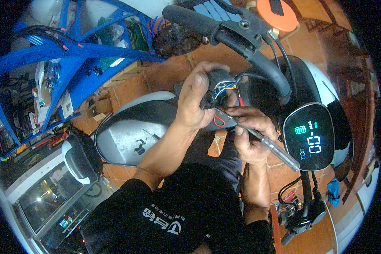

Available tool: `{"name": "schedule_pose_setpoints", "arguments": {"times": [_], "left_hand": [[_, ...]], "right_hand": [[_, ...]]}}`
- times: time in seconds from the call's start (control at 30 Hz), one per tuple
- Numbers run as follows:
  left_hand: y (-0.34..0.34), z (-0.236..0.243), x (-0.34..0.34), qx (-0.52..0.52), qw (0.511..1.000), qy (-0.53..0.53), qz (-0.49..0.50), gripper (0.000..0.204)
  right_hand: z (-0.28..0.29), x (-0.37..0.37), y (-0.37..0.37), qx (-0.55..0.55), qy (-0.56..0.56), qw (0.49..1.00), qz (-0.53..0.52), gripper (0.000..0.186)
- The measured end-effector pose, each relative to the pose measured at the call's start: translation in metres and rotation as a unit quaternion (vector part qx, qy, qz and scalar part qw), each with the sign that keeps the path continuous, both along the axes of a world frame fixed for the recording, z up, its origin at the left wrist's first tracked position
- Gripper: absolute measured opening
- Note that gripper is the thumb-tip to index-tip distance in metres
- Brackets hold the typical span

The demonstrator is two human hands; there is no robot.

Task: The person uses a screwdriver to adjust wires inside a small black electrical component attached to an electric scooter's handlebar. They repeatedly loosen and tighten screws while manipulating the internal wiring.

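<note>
My left hand [195,99] grips a black handlebar switch housing [216,86] with blue, orange and white wires spilling from its open side. My right hand [252,135] holds a screwdriver with a clear handle [275,150], its metal tip pointing up-left into the housing next to a red wire loop [218,121]. Both hands work just below the black handlebar grip [190,19] and brake lever mount [245,34] of an electric scooter.
The scooter's lit display panel [309,137] sits at right, its silver-black body [131,131] below the hands. A blue metal frame [72,51] with parts stands at left, a glass cabinet [51,199] at lower left, an orange stool [277,15] at top.
</note>
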State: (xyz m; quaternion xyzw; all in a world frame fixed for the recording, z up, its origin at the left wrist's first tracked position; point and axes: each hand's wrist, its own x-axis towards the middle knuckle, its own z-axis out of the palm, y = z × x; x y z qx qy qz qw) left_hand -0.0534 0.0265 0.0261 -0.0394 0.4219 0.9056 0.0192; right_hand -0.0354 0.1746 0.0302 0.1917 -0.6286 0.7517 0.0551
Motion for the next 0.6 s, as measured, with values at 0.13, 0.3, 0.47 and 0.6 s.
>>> {"name": "schedule_pose_setpoints", "arguments": {"times": [0.13,0.3,0.47,0.6], "left_hand": [[0.009,0.006,-0.001,-0.002,0.999,-0.005,0.04,0.063],[0.011,0.004,-0.001,-0.032,0.998,0.019,0.05,0.062],[0.017,0.006,0.0,-0.041,0.997,0.03,0.066,0.061],[0.02,0.001,0.0,-0.092,0.991,0.046,0.089,0.059]], "right_hand": [[-0.003,0.002,-0.002,0.028,0.02,0.999,-0.019,0.011],[-0.003,0.013,-0.006,0.036,0.005,0.998,-0.057,0.013],[-0.011,0.026,-0.012,-0.009,-0.038,0.994,-0.097,0.015],[-0.006,0.028,-0.015,0.058,0.019,0.989,-0.137,0.015]]}}
